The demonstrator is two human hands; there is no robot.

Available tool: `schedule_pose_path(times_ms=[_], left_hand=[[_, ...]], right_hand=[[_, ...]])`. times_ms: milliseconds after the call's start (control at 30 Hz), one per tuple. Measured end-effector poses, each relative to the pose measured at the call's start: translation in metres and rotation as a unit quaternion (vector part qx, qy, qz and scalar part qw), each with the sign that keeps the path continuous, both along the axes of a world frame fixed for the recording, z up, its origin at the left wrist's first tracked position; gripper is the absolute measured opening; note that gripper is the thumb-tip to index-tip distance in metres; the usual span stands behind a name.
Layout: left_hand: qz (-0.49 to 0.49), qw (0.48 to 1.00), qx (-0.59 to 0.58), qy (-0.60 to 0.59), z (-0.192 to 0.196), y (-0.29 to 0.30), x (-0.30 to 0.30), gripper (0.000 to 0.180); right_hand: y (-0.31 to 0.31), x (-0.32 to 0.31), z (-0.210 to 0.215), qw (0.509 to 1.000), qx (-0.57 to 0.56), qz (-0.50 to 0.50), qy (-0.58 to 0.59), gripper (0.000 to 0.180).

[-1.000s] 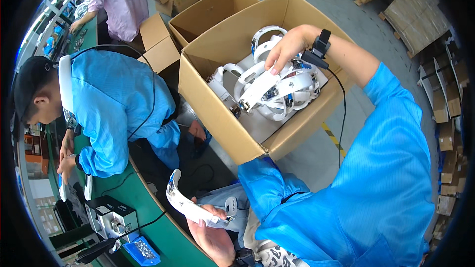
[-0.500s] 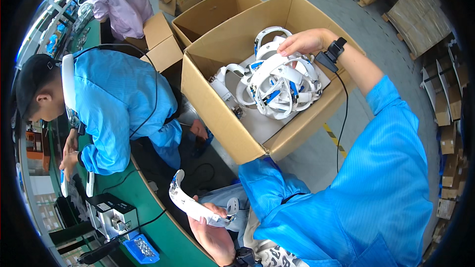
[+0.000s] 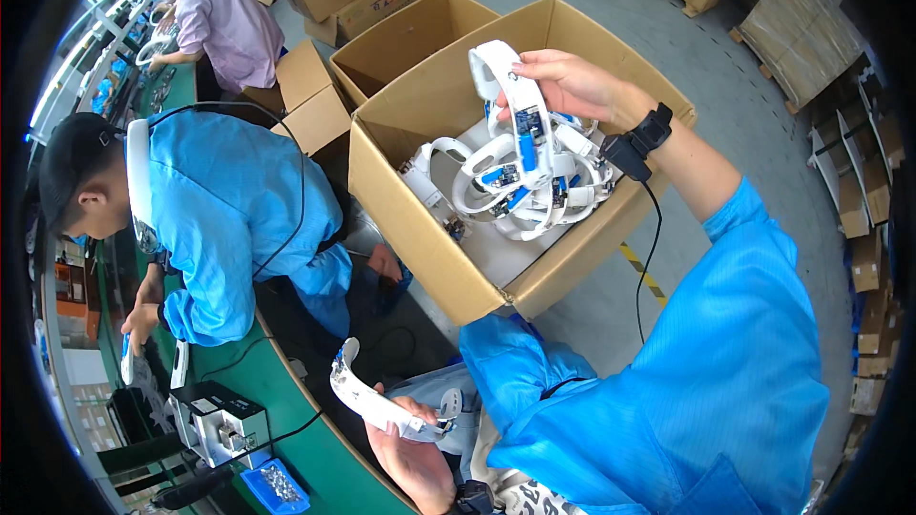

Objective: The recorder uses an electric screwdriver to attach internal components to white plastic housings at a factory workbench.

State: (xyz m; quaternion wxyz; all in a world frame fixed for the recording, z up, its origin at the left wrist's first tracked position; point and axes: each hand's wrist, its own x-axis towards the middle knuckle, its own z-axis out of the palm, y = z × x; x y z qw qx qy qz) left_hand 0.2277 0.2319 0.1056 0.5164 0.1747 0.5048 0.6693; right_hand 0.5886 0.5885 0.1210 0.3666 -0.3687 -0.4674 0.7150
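My right hand (image 3: 584, 88) grips a white curved headband (image 3: 521, 95) by its side, above a large cardboard box (image 3: 420, 243). On the headband's inner face a blue part and small circuit parts show. Beneath it in the box lies a tangled pile of similar white headbands (image 3: 468, 189), with blue pieces and exposed electronics. Low in the view, my left hand (image 3: 412, 463) is closed round another white headband (image 3: 367, 402), held near my lap. The palm supports this band's lower end, and its other end curls upward to the left.
At left, a co-worker in blue (image 3: 234, 200) leans over a green bench (image 3: 320, 472). On the bench stand a black-and-silver device (image 3: 221, 424) and a blue tray (image 3: 277, 484) of small metal parts. A co-worker in pink (image 3: 224, 24) works farther back. More cartons (image 3: 410, 43) stand behind the box.
My right hand has lifted a headband off the pile, its inner side now showing. The left hand keeps its headband in nearly the same place. The co-worker in pink has shifted.
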Motion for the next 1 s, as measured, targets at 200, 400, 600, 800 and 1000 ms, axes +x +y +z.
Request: schedule_pose_path(times_ms=[200, 400, 600, 800, 1000], left_hand=[[-0.004, 1.000, 0.004, 0.008, -0.001, -0.003, -0.004, 0.060], [-0.007, 1.000, 0.014, 0.008, -0.002, -0.006, -0.004, 0.060], [-0.012, 1.000, 0.014, 0.004, -0.005, -0.008, -0.007, 0.060], [-0.009, 0.998, 0.027, -0.055, -0.012, -0.006, -0.010, 0.059], [-0.053, 0.982, 0.081, -0.163, -0.002, 0.008, 0.003, 0.054]], right_hand=[[-0.009, 0.002, -0.002, 0.992, -0.017, -0.048, 0.118, 0.038], [-0.032, 0.012, 0.027, 0.993, 0.106, -0.046, -0.002, 0.038], [-0.026, 0.015, 0.016, 0.956, 0.177, -0.013, -0.232, 0.030], [-0.047, 0.011, 0.020, 0.957, 0.173, 0.010, -0.232, 0.032], [-0.140, -0.050, 0.071, 0.973, 0.194, 0.055, -0.110, 0.035]])
